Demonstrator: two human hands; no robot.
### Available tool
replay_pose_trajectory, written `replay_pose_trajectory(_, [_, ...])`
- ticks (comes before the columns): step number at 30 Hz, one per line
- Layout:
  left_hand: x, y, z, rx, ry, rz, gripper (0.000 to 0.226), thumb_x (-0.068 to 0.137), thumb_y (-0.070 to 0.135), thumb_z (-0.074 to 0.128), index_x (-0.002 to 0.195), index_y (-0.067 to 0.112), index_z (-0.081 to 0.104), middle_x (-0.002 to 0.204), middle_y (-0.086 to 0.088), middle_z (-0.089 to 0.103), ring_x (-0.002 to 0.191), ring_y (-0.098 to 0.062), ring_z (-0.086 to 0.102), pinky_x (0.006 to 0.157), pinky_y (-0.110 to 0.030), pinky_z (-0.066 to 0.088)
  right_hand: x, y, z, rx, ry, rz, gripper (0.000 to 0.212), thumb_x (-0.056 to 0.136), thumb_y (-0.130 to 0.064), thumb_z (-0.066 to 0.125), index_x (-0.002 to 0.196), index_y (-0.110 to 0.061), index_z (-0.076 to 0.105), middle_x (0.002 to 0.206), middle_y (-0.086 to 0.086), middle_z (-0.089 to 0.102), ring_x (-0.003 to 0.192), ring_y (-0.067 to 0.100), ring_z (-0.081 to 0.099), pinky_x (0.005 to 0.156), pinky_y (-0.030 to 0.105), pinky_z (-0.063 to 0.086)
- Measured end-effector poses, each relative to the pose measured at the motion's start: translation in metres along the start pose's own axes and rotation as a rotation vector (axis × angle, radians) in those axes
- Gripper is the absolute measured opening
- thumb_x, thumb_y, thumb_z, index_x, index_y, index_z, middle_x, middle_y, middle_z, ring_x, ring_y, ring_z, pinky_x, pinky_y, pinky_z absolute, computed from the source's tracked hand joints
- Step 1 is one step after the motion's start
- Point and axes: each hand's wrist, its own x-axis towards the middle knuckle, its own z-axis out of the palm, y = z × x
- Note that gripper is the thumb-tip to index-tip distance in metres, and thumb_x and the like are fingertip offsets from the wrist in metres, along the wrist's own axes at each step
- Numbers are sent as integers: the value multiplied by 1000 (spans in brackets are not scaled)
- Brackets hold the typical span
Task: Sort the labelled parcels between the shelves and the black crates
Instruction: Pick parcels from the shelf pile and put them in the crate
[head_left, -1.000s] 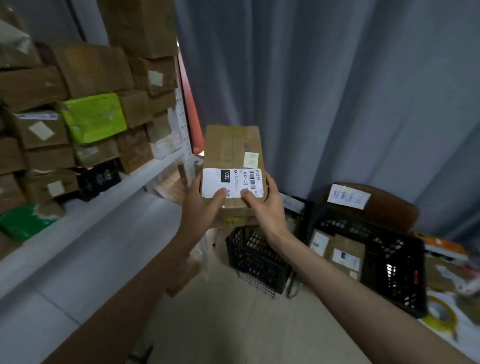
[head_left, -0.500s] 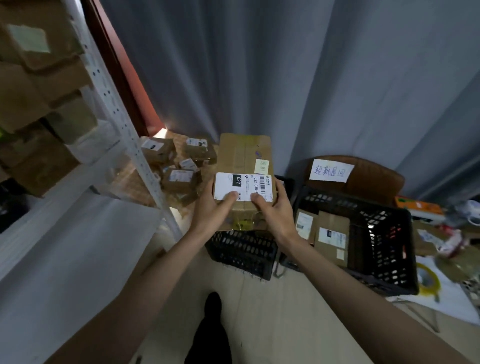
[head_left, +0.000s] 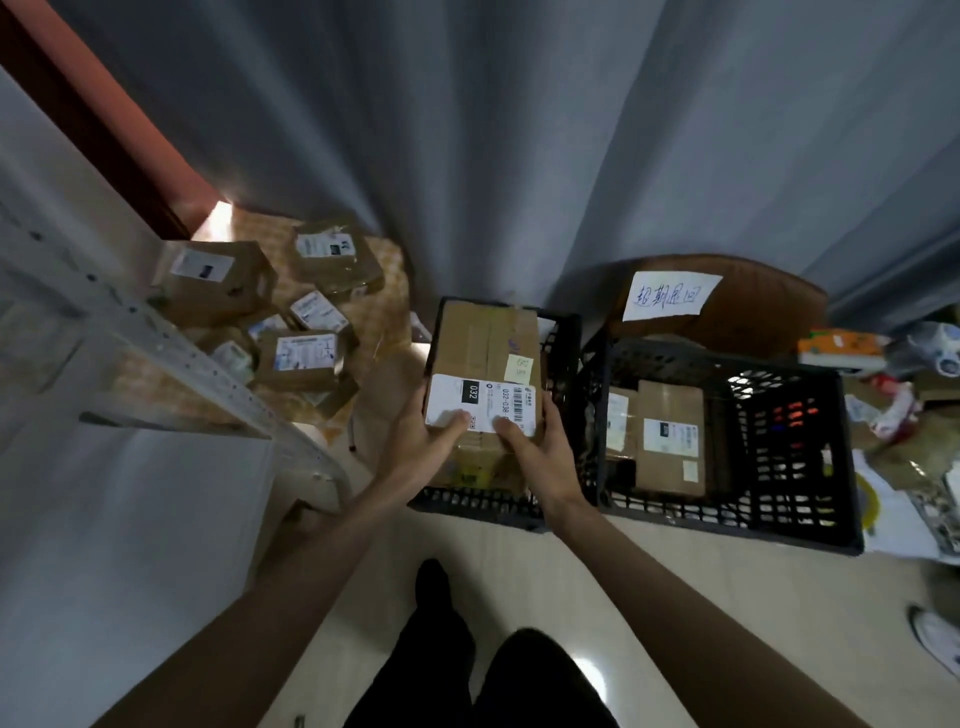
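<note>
A brown cardboard parcel (head_left: 485, 358) carries a white label (head_left: 480, 403) with a black patch and a pale yellow note (head_left: 519, 370). At three o'clock sits a black lattice crate (head_left: 727, 447); at twelve, grey curtain (head_left: 519, 130).

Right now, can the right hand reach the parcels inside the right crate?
Probably not yet: the right hand grips the box together with the left hand. The parcels lie uncovered in the right crate.

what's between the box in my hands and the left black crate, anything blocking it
Nothing visible. Both hands, left and right, hold the parcel right over the left black crate; what lies inside under it is hidden.
</note>
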Motion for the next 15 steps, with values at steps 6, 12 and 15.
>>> replay_pose_trajectory(6, [48,-38,34,36,-156,-95,45,93,22,70,133,24,51,123,9,65,108,-6,64,73,-2,47,44,44,-10,-26,62,165,62,90,-36,74,145,-38,44,124,-12,68,112,11,67,99,45,56])
replay_pose_trajectory(12, [98,-89,74,61,-180,-228,52,92,13,70,138,10,47,120,5,56,104,-7,53,69,5,39,112,104,-16,-91,28,338,54,90,-35,73,139,-34,49,118,-8,69,108,18,68,96,49,57])
replay_pose_trajectory(15, [127,-128,87,56,-153,-313,50,92,13,70,137,12,50,117,6,56,98,-4,55,67,3,41,151,138,-10,-115,-9,397,51,90,-33,72,136,-32,52,117,-7,69,107,18,68,97,48,56])
